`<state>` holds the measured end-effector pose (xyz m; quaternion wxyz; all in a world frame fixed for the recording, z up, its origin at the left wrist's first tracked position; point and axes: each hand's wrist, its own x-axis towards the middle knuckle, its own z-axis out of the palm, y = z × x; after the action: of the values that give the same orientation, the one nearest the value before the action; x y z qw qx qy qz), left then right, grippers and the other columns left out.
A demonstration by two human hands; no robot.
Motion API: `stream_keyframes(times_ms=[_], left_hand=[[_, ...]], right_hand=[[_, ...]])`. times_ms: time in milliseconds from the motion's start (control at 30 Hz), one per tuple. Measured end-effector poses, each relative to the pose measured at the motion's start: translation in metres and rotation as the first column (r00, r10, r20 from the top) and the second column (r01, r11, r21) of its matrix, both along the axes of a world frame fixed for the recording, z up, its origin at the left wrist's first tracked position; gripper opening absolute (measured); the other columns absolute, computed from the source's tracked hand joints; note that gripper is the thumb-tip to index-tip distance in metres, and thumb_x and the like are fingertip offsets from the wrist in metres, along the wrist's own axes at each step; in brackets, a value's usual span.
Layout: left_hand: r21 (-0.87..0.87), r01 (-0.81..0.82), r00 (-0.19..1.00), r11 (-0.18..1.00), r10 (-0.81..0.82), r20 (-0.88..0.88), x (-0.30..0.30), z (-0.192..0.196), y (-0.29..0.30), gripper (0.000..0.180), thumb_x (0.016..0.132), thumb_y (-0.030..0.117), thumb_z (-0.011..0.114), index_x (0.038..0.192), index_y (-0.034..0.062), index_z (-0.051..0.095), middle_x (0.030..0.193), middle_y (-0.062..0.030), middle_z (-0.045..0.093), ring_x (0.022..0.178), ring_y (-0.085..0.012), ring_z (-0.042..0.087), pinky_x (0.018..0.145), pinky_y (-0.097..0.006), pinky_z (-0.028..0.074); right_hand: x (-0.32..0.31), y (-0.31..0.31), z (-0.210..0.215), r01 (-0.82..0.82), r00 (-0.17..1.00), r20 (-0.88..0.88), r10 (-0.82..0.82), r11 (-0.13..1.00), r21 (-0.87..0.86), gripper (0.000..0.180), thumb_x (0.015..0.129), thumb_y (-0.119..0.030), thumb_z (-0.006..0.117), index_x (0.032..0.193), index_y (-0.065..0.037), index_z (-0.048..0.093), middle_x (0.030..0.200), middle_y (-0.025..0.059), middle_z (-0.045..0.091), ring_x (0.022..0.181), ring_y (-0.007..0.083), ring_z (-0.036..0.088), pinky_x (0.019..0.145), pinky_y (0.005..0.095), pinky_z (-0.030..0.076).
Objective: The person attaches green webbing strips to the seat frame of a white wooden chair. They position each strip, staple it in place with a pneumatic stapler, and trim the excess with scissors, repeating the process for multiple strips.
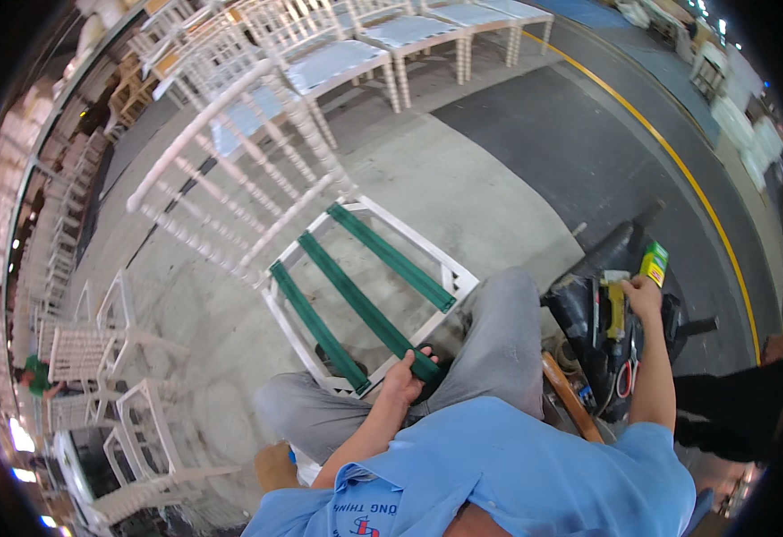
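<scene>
While L fingers (408,358) grip 1 grn strap (365,304), R fingers (629,286) hold yel/grn box (654,262).

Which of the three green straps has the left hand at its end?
The middle strap: the left hand holds its end nearest the person, while the straps on either side have no hand on them.

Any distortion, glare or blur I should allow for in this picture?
Head view: black fisheye rim, with the yellow floor line bowed at right; head view: bright lights glare far left, background there soft; head view: green straps read clearly.
</scene>
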<state>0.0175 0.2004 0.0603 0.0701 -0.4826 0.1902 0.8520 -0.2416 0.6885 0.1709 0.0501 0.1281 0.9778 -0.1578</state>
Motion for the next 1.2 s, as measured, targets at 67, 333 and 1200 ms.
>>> stream_keyframes(times_ms=[67, 333, 1200], left_hand=[[0.013, 0.048, 0.995, 0.999, -0.047, -0.085, -0.008, -0.002, 0.005, 0.041, 0.117, 0.032, 0.042, 0.138, -0.0015, 0.053, 0.13, -0.0159, 0.071, 0.109, -0.0377, 0.071, 0.096, -0.052, 0.061], [-0.119, 0.042, 0.987, 0.992, -0.06, -0.151, -0.011, -0.012, 0.007, 0.042, 0.118, 0.029, 0.038, 0.143, -0.0041, 0.05, 0.134, -0.0168, 0.071, 0.111, -0.0372, 0.071, 0.094, -0.05, 0.062], [-0.823, 0.245, 0.838, -0.512, -0.316, 0.446, -0.002, 0.002, -0.015, 0.061, 0.092, 0.056, 0.072, 0.115, -0.0005, 0.072, 0.097, -0.0193, 0.076, 0.084, -0.0418, 0.071, 0.079, -0.052, 0.054]], right_hand=[[-0.002, 0.008, 0.019, -0.058, 0.988, -0.147, 0.036, 0.987, -0.149, 0.042, 0.092, -0.037, 0.08, 0.114, -0.002, 0.076, 0.106, 0.0167, 0.078, 0.099, 0.0301, 0.075, 0.09, 0.0413, 0.057], [0.014, -0.109, 0.017, -0.463, 0.885, -0.303, 0.353, 0.729, -0.503, 0.033, 0.098, -0.024, 0.075, 0.12, 0.001, 0.074, 0.109, 0.0133, 0.078, 0.101, 0.0211, 0.074, 0.091, 0.0356, 0.057], [0.103, -0.357, -0.185, -0.386, 0.338, 0.487, 0.805, 0.591, -0.709, 0.042, 0.1, -0.043, 0.075, 0.117, -0.005, 0.08, 0.102, 0.015, 0.079, 0.092, 0.0246, 0.072, 0.086, 0.0401, 0.056]])
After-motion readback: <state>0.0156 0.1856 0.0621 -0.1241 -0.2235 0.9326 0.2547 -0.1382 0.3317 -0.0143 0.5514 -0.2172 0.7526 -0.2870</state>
